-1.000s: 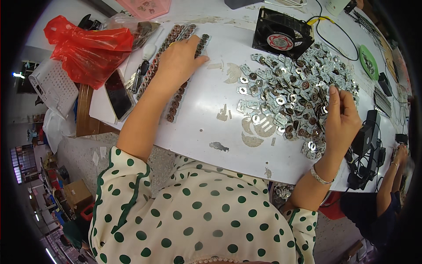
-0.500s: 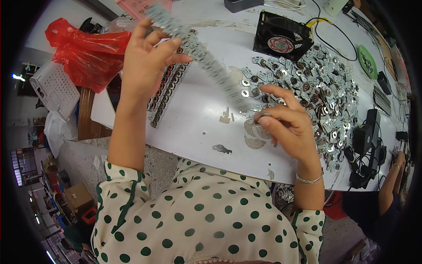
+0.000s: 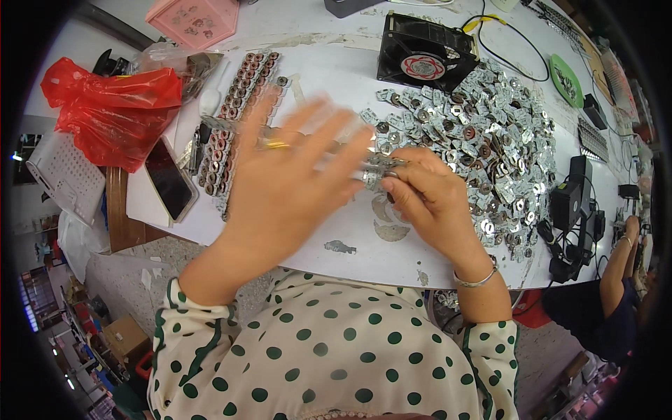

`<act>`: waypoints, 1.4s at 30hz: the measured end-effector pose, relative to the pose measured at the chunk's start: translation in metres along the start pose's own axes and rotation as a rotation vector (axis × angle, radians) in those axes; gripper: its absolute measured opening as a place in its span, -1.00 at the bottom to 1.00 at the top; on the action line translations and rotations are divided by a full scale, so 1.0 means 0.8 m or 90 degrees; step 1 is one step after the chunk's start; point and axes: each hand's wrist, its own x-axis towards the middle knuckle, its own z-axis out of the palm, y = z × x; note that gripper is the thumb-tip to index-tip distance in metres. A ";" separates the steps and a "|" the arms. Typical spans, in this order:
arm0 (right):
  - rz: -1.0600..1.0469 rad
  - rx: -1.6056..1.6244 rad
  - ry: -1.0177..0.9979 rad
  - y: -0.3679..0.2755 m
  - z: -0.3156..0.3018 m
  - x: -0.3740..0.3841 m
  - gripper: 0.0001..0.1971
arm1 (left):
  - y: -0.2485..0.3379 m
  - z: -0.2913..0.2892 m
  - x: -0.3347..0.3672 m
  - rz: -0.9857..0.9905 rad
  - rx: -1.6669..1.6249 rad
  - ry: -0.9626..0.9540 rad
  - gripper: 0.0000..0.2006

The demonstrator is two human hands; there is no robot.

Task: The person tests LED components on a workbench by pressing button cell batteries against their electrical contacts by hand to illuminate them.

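My left hand (image 3: 280, 185) is blurred by motion over the table, its fingers stretched out and apart. Behind those fingers runs a strip of small metal clips (image 3: 220, 124); its middle is mostly hidden. Near the strip's right end, my right hand (image 3: 427, 199) is closed, with thumb and fingers pinching it. A gold ring shows on a left finger. Just beyond my right hand lies a large heap of loose metal clips (image 3: 490, 150). Rows of clips with dark round centres (image 3: 227, 143) lie side by side left of my left hand.
A black square fan (image 3: 427, 52) stands behind the heap. At the left are a red plastic bag (image 3: 112, 112), a phone (image 3: 170, 178) and a pink box (image 3: 196, 21). Black adapters with cables (image 3: 575, 217) and a green tray (image 3: 565, 80) are at the right. Another person's arm (image 3: 616, 262) shows far right.
My left hand has come down and nearer from its raised spot at the strip's upper end, its fingers now spread. The strip has swung lower and flatter. My right hand has closed on its right end.
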 end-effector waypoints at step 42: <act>0.368 0.540 -0.067 0.004 -0.037 0.000 -0.77 | -0.021 0.052 0.041 -0.184 -0.793 -0.446 -0.84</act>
